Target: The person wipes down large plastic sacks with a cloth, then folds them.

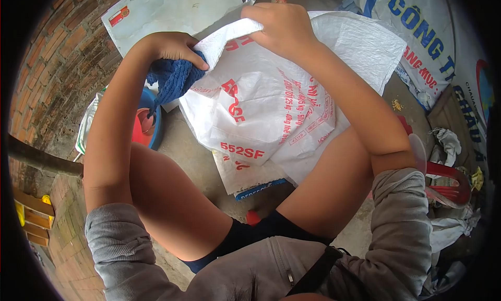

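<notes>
A white woven plastic sack (250, 103) with red print lies spread over the ground between my knees, its upper edge raised. My right hand (284, 29) is closed on that raised edge at the top. On the other side, my left hand (175, 46) is closed on a blue knitted cloth (177, 81), which hangs below the thumb. The sack's folded rim meets my left hand beside the cloth; whether the fingers grip the rim too is hidden.
A blue basin (151, 100) with a red item inside stands on the left. Behind is a pale flat sheet (162, 14). Large printed sacks (417, 35) fill the right, above a red curved handle (451, 183) and crumpled plastic. A brick wall (62, 45) rises at left.
</notes>
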Motion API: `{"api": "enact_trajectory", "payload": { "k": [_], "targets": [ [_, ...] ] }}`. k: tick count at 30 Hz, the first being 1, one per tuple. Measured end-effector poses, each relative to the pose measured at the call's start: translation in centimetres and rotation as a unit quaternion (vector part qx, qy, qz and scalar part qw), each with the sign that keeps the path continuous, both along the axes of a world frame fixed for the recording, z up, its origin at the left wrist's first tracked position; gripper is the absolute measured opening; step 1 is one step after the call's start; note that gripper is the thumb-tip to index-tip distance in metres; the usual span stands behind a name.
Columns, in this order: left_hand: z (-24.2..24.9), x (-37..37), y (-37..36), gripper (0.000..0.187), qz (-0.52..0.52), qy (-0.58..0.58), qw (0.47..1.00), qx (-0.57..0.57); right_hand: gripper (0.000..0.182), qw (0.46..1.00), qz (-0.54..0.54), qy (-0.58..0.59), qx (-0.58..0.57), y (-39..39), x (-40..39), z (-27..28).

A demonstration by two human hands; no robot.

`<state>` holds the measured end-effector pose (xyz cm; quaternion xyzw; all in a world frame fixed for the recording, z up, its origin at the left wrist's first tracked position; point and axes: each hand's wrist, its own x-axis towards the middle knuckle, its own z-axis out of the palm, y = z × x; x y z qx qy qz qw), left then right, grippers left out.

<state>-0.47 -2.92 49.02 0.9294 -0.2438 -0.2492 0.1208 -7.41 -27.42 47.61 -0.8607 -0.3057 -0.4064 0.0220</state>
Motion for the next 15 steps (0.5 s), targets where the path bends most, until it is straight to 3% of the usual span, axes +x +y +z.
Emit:
{"api": "enact_trajectory", "payload": {
  "k": [7,9,10,15],
  "targets": [
    [-0.5,2.1,2.1,0.063,-0.028,0.014,0.998,0.054,0.020,0.998,-0.045,-0.018,-0.031,-2.6,1.9,-0.6],
    [-1.5,4.6,3.6,0.052,0.005,0.126,0.982,0.144,0.021,0.997,-0.061,-0.032,-0.038,-3.6,2.7,-1.0],
    [-0.4,3.4,3.4,0.039,0.052,0.105,0.968,0.221,0.022,0.996,-0.081,-0.001,-0.031,-4.2,3.0,-1.1],
    [-1.5,4.3,7.2,0.039,0.087,0.024,0.972,0.215,0.024,0.987,-0.156,0.042,-0.026,-7.0,4.5,-2.1]
  ]
}}
